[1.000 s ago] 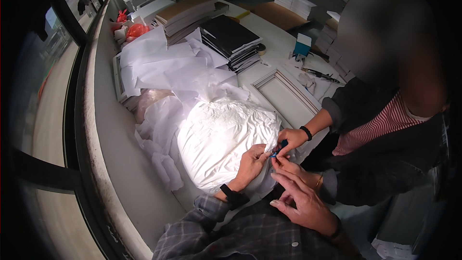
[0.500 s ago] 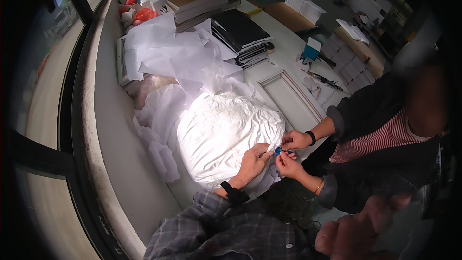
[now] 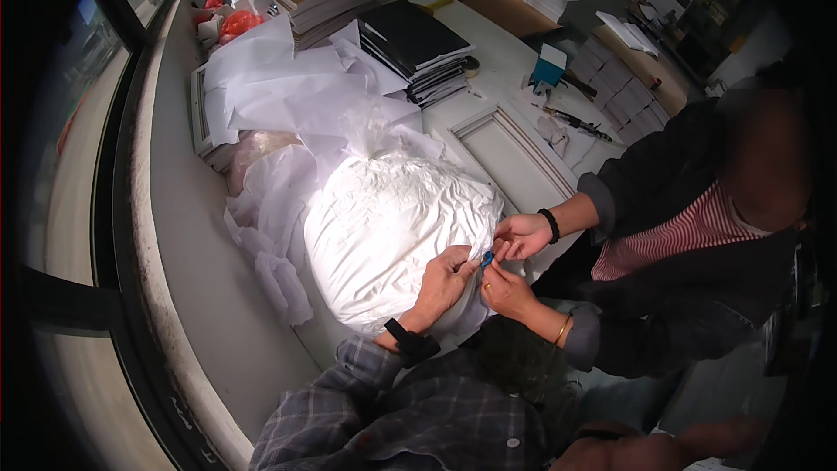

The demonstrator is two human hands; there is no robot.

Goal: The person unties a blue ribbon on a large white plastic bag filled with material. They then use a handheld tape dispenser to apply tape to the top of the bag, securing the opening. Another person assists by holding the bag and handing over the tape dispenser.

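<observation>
A large, full white sack [image 3: 392,235], creased and brightly lit, lies on the table in front of me. Along its right edge, the thumb and fingers of my left hand [image 3: 440,286] are pinched together; what they hold is too small to make out. Touching those fingertips is a small blue thing [image 3: 487,258], perhaps a tie or clip. Facing me on the right, a co-worker's hand with a black bracelet [image 3: 523,235] and other hand with a gold bangle [image 3: 510,292] close in on it. My right hand [image 3: 628,452] is at the lower right, dark and blurred, apart from the sack.
Crumpled white sheets [image 3: 279,78] and a black-covered stack [image 3: 414,35] lie beyond the sack. A white frame [image 3: 514,157] rests to its right, near a teal box [image 3: 549,68] and a pen-like tool [image 3: 575,122]. A grey wall [image 3: 192,235] borders the left.
The whole view has shifted slightly, so the scene sits further left. My right hand has dropped lower in the picture. The co-worker's bracelet hand has opened out a little beside the blue thing.
</observation>
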